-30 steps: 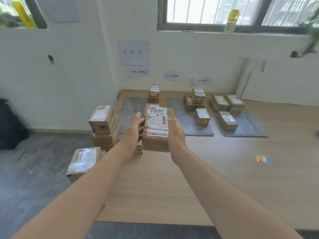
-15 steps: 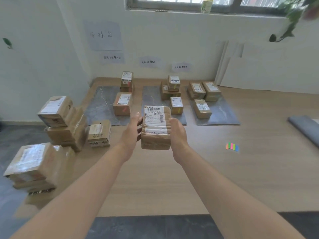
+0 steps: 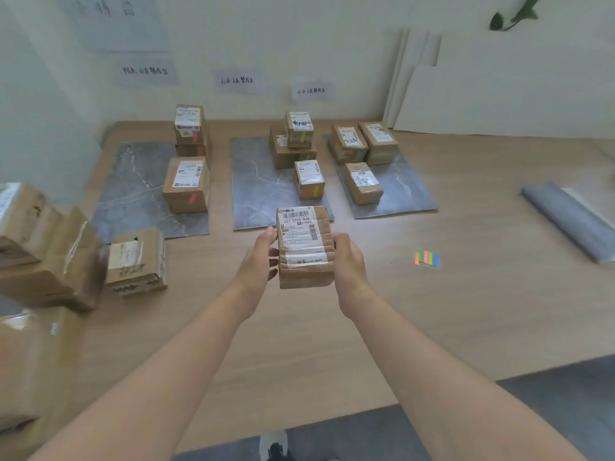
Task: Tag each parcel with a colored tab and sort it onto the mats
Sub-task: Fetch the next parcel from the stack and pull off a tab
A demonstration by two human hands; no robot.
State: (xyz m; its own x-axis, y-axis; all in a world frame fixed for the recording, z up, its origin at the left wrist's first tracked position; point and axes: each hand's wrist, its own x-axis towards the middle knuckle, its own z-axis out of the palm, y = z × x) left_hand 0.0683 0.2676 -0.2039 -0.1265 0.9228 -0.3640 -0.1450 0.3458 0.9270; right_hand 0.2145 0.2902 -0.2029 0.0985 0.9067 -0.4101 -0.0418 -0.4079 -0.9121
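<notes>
Cardboard parcel (image 3: 304,247), held between fingers (image 3: 269,236)

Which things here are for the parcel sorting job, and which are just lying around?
For the job: held parcel between left hand and right hand; colored tabs; three grey mats; tagged parcels on them; waiting parcels at the left.

Just lying about: rolled grey mat at the right; white boards leaning at the back; plant leaves.

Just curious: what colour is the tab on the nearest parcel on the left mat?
The tab is pink; head view.
</notes>
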